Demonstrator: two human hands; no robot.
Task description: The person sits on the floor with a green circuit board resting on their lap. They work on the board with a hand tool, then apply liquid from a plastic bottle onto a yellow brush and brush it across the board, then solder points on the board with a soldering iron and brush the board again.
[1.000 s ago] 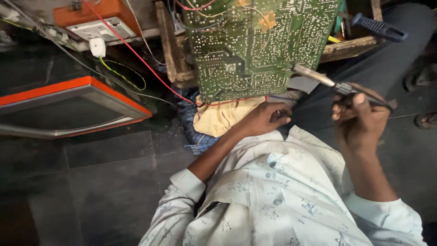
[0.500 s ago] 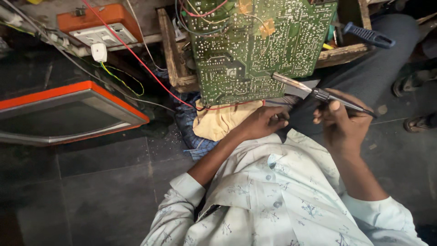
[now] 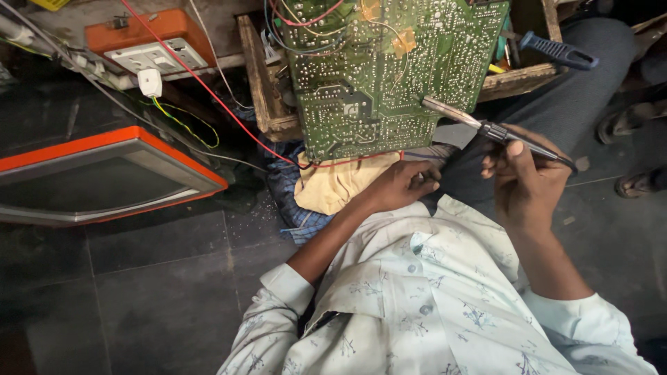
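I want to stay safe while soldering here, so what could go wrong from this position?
The soldering iron in the right hand has its tip on the green circuit board, which seems only propped upright, so it could slip. The red wire and the yellow cloth lie close enough to scorch if the tip strays. The left hand rests just below the board, within reach of drips.

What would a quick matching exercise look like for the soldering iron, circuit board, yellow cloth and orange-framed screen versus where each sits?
Things:
1. soldering iron
2. circuit board
3. yellow cloth
4. orange-framed screen

Places:
A. on the dark floor, far left
B. in the right hand, tip on the board
C. under the left hand
D. propped against a wooden tray

Pairs: 1-B, 2-D, 3-C, 4-A
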